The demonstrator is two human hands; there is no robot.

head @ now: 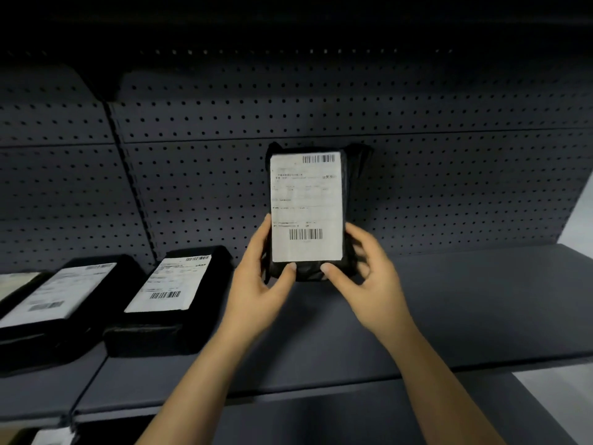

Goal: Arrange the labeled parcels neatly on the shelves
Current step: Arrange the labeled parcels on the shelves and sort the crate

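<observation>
Parcel (306,207) upright in grip of left hand (256,284) and right hand (369,277) over grey shelf (465,300), pegboard (224,155) behind.

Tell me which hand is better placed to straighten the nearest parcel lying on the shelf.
Left, probably: the left hand holds the held parcel on the side toward the lying parcel; the right hand holds its far side.
</observation>
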